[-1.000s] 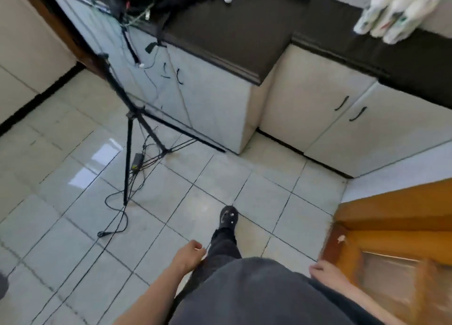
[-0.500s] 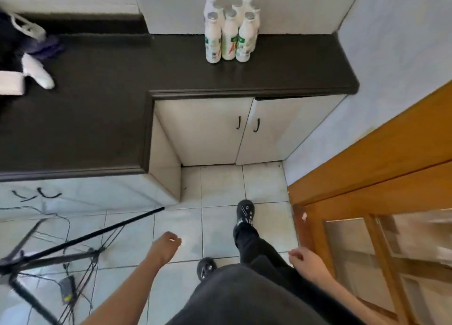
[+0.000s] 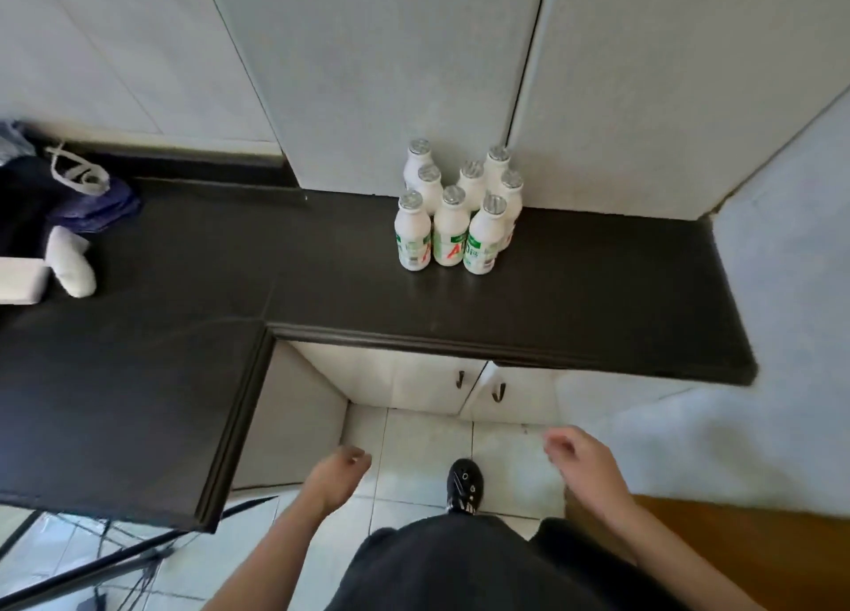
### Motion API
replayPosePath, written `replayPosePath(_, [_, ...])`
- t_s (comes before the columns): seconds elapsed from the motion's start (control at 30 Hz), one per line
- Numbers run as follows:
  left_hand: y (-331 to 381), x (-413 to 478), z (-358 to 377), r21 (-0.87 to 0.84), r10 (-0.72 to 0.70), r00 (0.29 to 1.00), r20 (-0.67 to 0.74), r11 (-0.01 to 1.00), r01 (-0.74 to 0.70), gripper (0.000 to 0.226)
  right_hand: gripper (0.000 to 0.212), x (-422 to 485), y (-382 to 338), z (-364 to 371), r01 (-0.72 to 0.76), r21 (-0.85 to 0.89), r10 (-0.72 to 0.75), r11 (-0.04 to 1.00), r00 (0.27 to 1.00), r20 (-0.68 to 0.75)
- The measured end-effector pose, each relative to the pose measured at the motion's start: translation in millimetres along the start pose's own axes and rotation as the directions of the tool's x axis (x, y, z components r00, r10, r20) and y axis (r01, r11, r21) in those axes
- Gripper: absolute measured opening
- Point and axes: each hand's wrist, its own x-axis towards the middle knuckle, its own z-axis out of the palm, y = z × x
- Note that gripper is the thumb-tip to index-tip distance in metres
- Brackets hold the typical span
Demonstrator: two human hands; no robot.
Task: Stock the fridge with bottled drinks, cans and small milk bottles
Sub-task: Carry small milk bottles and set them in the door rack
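Note:
Several small white milk bottles [image 3: 453,215] with silver caps and green-red labels stand in a tight cluster on the black countertop [image 3: 598,284], against the wall cabinets. My left hand [image 3: 338,477] hangs low over the floor, its fingers loosely curled, holding nothing. My right hand [image 3: 584,465] is also low and in front of my body, fingers relaxed and empty. Both hands are well short of the bottles, below the counter's front edge. No fridge is in view.
The counter is L-shaped, and its left leg [image 3: 115,403] juts toward me. A dark bag, a white object [image 3: 71,261] and a white box lie at the far left. A wooden door [image 3: 745,555] is at my right. Tripod legs [image 3: 115,560] and cables lie low left.
The view has swung from the floor and tripod round to the counter with the bottles, now much closer. Both hands have risen a little and stay empty.

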Motion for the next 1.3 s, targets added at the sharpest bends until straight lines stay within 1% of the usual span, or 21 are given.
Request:
replayPosePath(0.03, [20,5,-9,-0.044,0.046,0.998,-0.036,0.998,-0.048,0.019,0.011,13,-16,-10,0.053,0.024,-0.053,0.998,0.998,-0.015])
replayPosePath(0.1, [55,8,-24,-0.196,0.097,0.986,-0.135,0.973,-0.123,0.018,0.011,34,-45,-26,0.133,0.081,-0.129,0.988,0.990,-0.050])
replayPosePath(0.17, [84,8,-38,-0.326,0.127,0.960,-0.250,0.923,-0.207,0.010,0.013,51,-72,-38,0.188,0.140,-0.173,0.972,0.978,-0.113])
replayPosePath(0.2, [97,10,-45,-0.355,0.147,0.941,-0.305,0.899,-0.255,0.009,0.014,60,-85,-44,0.211,0.166,-0.188,0.963,0.971,-0.145])
replayPosePath(0.27, [123,14,-59,-0.367,0.190,0.885,-0.425,0.857,-0.361,0.011,0.018,76,-109,-51,0.268,0.191,-0.229,0.944,0.952,-0.202])
replayPosePath(0.37, [161,23,-81,-0.322,0.240,0.759,-0.605,0.798,-0.509,0.014,0.023,95,-144,-59,0.357,0.182,-0.293,0.916,0.907,-0.304])
replayPosePath(0.43, [183,32,-94,-0.276,0.276,0.686,-0.673,0.768,-0.579,0.021,0.030,105,-165,-63,0.406,0.138,-0.334,0.904,0.868,-0.368])
replayPosePath(0.5, [201,43,-104,-0.218,0.339,0.642,-0.688,0.747,-0.628,0.032,0.035,112,-182,-67,0.442,0.090,-0.371,0.893,0.833,-0.410])
replayPosePath(0.53, [209,48,-109,-0.200,0.364,0.634,-0.682,0.742,-0.641,0.036,0.036,115,-190,-68,0.458,0.067,-0.390,0.886,0.816,-0.428])
replayPosePath(0.6, [222,60,-118,-0.186,0.397,0.641,-0.657,0.738,-0.648,0.043,0.036,121,-201,-70,0.473,0.008,-0.419,0.881,0.787,-0.454])
replayPosePath(0.67, [230,70,-123,-0.181,0.423,0.660,-0.621,0.741,-0.646,0.047,0.041,126,-208,-69,0.454,-0.035,-0.419,0.891,0.788,-0.452])
replayPosePath(0.73, [234,76,-128,-0.155,0.461,0.659,-0.594,0.739,-0.656,0.043,0.046,131,-213,-67,0.432,-0.043,-0.405,0.901,0.800,-0.443])
replayPosePath(0.8, [234,80,-130,-0.102,0.505,0.638,-0.582,0.732,-0.673,0.033,0.046,133,-215,-64,0.416,-0.050,-0.391,0.908,0.800,-0.455])
replayPosePath(0.83, [233,82,-131,-0.095,0.514,0.636,-0.575,0.731,-0.676,0.030,0.046,134,-216,-62,0.407,-0.057,-0.385,0.912,0.799,-0.462])
replayPosePath(0.93, [229,86,-133,-0.100,0.527,0.643,-0.556,0.725,-0.681,0.034,0.045,136,-217,-57,0.402,-0.077,-0.387,0.912,0.786,-0.482])
replayPosePath(1.03, [222,83,-135,-0.099,0.557,0.618,-0.555,0.693,-0.714,0.025,0.045,139,-216,-55,0.416,-0.081,-0.400,0.906,0.776,-0.488])
replayPosePath(1.1, [217,79,-136,-0.113,0.552,0.608,-0.570,0.680,-0.724,0.025,0.043,140,-212,-54,0.431,-0.082,-0.414,0.899,0.772,-0.483])
replayPosePath(1.2, [202,71,-134,-0.185,0.490,0.631,-0.601,0.683,-0.706,0.026,0.039,134,-203,-51,0.462,-0.079,-0.439,0.883,0.758,-0.482])
replayPosePath(1.3, [184,53,-130,-0.205,0.432,0.620,-0.655,0.688,-0.696,0.030,0.040,119,-193,-48,0.519,-0.057,-0.484,0.853,0.747,-0.456])
